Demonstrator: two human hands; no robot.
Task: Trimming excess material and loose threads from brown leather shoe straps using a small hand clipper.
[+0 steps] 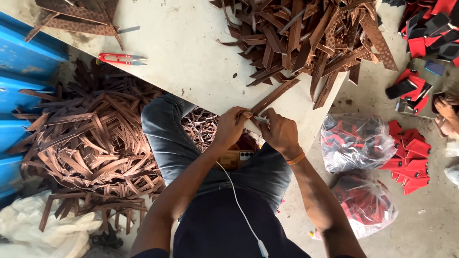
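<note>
- A long brown strip [273,97] is held at its near end by the left hand [229,128], at the lower middle of the frame, with the fingers closed on it; the rest of the strip lies slanting up across the edge of the bench [191,52].
- A small metal tool [261,119], seemingly a thread snipper, is gripped by the right hand [282,134], clamped shut around it and touching the strip's end.
- A large heap of strips [306,33] is seen at the upper middle of the bench, judged to be still unhandled.
- A bigger pile of strips [91,148] is spread on the floor at the left, judged to be already handled, so the work seems roughly midway.
- Red snips [119,59] lie unused at the upper left.
- The tool's blades are hidden by the fingers, and the exact cut is too small to be made out.
</note>
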